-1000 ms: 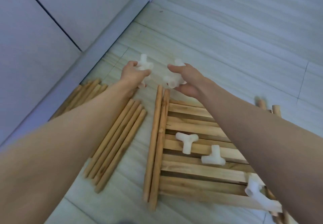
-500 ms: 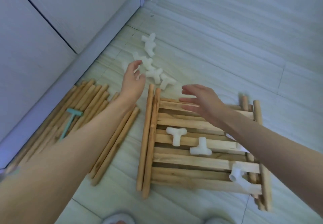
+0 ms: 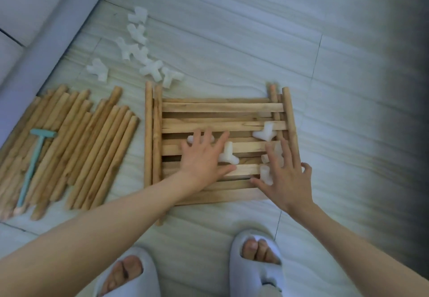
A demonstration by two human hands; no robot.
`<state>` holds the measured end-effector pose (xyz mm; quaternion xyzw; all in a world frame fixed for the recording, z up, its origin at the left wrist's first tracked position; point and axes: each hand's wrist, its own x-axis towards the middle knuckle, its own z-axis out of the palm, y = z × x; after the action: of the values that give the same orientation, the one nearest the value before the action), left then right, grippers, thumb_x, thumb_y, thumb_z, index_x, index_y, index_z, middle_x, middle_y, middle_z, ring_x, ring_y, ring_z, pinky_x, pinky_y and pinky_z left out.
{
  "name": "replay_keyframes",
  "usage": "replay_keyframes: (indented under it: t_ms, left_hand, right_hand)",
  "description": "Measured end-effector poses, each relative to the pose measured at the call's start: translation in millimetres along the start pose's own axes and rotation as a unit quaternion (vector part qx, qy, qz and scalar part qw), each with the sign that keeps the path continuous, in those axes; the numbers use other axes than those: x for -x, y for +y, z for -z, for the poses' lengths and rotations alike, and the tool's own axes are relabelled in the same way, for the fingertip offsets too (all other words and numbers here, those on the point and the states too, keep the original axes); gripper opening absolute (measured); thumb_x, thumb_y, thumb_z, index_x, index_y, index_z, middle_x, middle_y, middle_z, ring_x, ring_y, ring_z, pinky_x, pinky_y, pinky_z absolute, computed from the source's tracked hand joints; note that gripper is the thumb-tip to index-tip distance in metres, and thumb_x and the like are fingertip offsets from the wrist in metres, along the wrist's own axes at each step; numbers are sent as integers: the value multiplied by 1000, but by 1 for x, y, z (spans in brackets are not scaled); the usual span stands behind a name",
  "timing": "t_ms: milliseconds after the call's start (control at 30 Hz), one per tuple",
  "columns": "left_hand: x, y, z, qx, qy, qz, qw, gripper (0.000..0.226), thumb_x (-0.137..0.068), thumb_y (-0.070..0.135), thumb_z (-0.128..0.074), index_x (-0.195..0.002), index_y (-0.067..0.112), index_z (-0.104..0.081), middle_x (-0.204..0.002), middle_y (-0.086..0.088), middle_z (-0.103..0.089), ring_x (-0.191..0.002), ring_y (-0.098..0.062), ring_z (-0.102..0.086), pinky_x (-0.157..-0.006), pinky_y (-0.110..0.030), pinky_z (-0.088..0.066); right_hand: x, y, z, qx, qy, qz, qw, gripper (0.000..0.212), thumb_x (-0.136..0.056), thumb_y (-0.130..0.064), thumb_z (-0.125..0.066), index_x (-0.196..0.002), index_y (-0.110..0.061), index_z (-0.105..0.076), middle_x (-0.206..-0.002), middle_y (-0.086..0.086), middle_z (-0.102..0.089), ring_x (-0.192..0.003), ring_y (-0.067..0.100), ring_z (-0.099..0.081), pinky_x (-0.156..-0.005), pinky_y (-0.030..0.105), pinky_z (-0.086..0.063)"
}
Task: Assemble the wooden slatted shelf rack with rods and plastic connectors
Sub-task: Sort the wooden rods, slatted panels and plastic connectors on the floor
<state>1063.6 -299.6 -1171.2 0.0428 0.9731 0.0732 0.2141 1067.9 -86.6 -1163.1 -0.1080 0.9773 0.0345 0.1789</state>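
Fingers of left hand point(image 3: 201, 160) and right hand point(image 3: 287, 176) spread wide over connectors point(image 3: 228, 156) on slatted panel point(image 3: 220, 107), nothing gripped.

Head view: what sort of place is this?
Likely a home floor used for flat-pack assembly: pale wood-grain floor tiles, a white baseboard along the wall, and grey open-toe slippers on the feet.

No readable txt, labels, nos. or signs anywhere in view.
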Motion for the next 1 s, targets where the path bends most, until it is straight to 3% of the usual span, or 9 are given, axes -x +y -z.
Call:
replay_keyframes:
  t_ms: [133,267,433,567,733,800,867,933,1000]
  left_hand:
    - [-10,23,-4,-60,39,-31,997,57,-89,60,-40,-138,35,-23,-145,-13,-17,-128,-35,-21,-87,-47,-35]
    - [-16,18,-9,-63,56,-63,994,49,-93,53,-39,-135,28,-33,-142,-11,-24,-127,-31,-26,-89,-45,-36]
    - [-15,-6,-8,-98,73,-153,981,51,-93,51,-40,-134,20,-37,-143,-12,-30,-129,-31,-31,-96,-45,-41]
    - [-12,-17,1,-69,70,-190,977,38,-90,43,-53,-118,18,-54,-140,-13,-36,-126,-30,-35,-95,-44,-43]
    - [-7,-26,9,187,90,-76,975,31,-86,27,-63,-115,18,-57,-126,-5,-44,-115,-18,-37,-94,-31,-38]
    - [-12,-33,22,349,113,14,930,31,-87,30,-62,-116,20,-57,-111,1,-49,-102,-14,-46,-84,-29,-42]
    - [-23,-45,40,534,112,109,831,23,-88,30,-62,-109,22,-57,-102,1,-58,-94,-17,-58,-70,-32,-54]
    - [-36,-64,59,691,117,193,687,17,-89,25,-62,-104,22,-56,-103,-4,-62,-93,-20,-62,-59,-26,-56]
    - [-49,-90,76,764,136,227,588,16,-90,20,-60,-105,17,-56,-106,-7,-61,-93,-20,-62,-60,-25,-56]
  right_hand:
    - [0,5,-4,11,52,33,998,61,-73,-48,-72,-125,-17,-58,-143,22,-41,-111,39,-56,-77,53,-43]
    - [2,2,-5,2,56,34,998,42,-66,-31,-81,-101,-12,-65,-134,25,-48,-83,38,-61,-69,45,-46]
    - [-6,4,-6,-77,12,52,996,43,-78,-13,-66,-119,-14,-53,-149,16,-20,-115,37,-43,-94,42,-44]
    - [-13,13,4,-188,-40,-11,981,45,-82,-17,-63,-124,-17,-48,-139,7,-21,-127,27,-33,-91,33,-45]
    - [-20,9,31,-212,-28,-56,975,42,-82,-16,-59,-123,-18,-51,-133,5,-30,-110,27,-48,-83,33,-46]
    - [-27,-5,45,-258,21,-35,965,39,-82,-17,-60,-121,-21,-54,-130,3,-33,-106,20,-47,-85,28,-43]
    - [-47,-33,63,-382,1,-30,924,32,-83,-18,-62,-114,-24,-56,-123,0,-37,-98,16,-49,-72,19,-46]
    - [-79,-69,83,-553,-72,-55,828,25,-83,-16,-65,-106,-22,-58,-115,2,-45,-87,16,-55,-51,14,-48]
    - [-114,-106,101,-672,-134,-93,723,21,-84,-14,-67,-103,-16,-59,-113,3,-49,-84,12,-54,-49,18,-50]
